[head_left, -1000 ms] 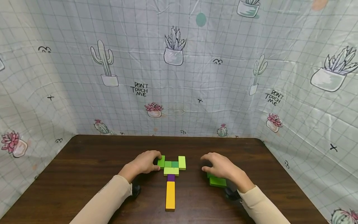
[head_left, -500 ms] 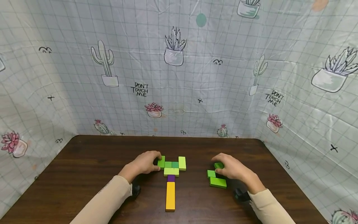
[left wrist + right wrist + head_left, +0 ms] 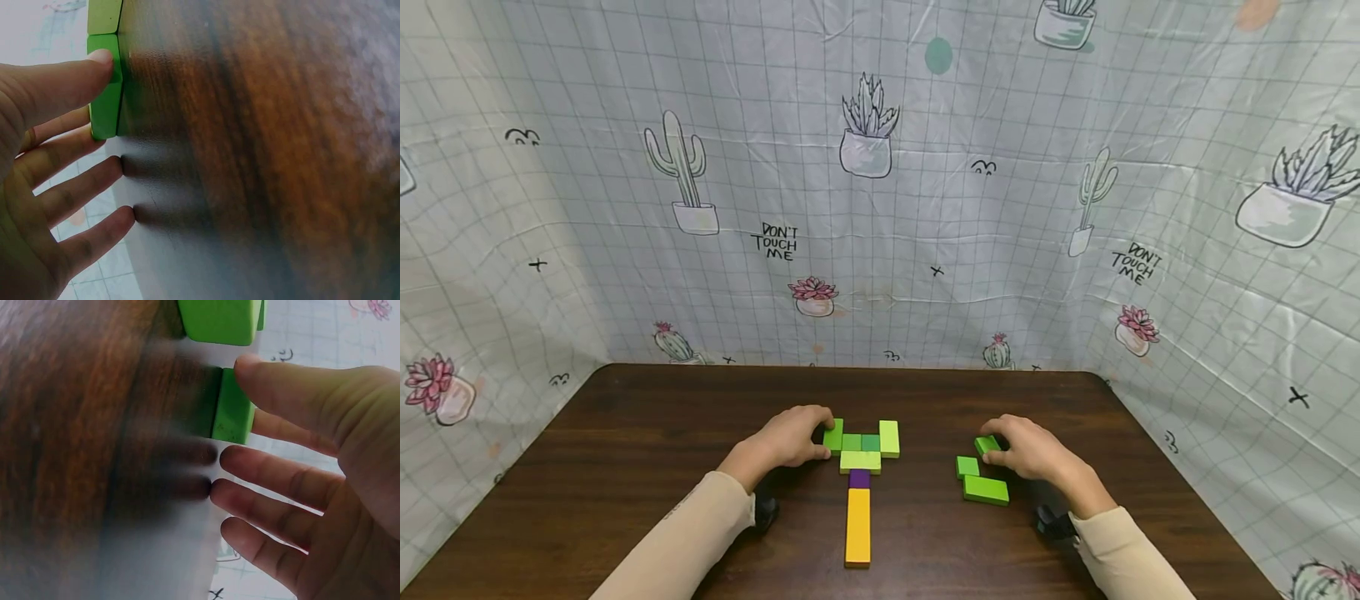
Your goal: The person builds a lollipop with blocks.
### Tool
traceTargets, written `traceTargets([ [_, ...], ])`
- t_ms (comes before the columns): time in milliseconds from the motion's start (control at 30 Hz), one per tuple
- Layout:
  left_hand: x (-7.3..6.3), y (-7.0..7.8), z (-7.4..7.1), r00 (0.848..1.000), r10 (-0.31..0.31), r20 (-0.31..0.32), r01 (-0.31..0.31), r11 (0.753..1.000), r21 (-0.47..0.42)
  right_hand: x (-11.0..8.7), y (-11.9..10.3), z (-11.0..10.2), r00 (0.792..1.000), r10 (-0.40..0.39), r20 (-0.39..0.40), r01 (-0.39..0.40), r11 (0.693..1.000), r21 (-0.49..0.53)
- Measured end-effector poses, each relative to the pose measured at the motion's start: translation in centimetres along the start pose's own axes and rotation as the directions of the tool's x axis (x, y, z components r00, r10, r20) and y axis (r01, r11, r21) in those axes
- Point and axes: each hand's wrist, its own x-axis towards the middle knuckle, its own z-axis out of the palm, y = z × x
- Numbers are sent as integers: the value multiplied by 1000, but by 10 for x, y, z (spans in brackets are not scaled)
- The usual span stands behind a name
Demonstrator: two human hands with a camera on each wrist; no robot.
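My left hand [image 3: 786, 437] pinches a green block [image 3: 833, 436] at the left end of a flat figure made of blocks. In the left wrist view its thumb lies on the green block's [image 3: 107, 109] face, the other fingers spread behind and below. To the right, my right hand [image 3: 1032, 448] has thumb and index finger at opposite ends of another green block [image 3: 987, 447]. The right wrist view shows that block [image 3: 234, 409] between thumb and index finger, low at the table, the remaining fingers stretched towards the wood. Part of each held block is hidden by the fingers.
The figure also has a lime block [image 3: 889, 438], two small green blocks, a lime crosspiece [image 3: 861, 462], a purple block [image 3: 860, 478] and a long yellow block [image 3: 858, 527]. A small green block [image 3: 967, 467] and a longer one [image 3: 986, 490] lie near my right hand on the brown table [image 3: 700, 400].
My right hand has moved right and slightly towards me, uncovering the loose green blocks, and its fingers have come onto one of them. My left hand stays at its block.
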Motion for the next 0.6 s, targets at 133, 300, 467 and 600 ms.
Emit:
traceTargets([
  [133,0,-1,0,1000,-4,-2,4,1000,-2,2,-1,2,1000,19,1,-19,1000,1],
  [300,0,-1,1,1000,2,-1,-2,1000,-1,3,-2,5,1000,-4,-2,4,1000,0],
  [467,0,-2,1,1000,1,-6,-1,1000,-1,5,-1,4,1000,-25,-4,25,1000,8],
  [600,0,-2,1,1000,6,-7,-6,1000,1,5,-1,3,1000,-18,-10,19,1000,12],
])
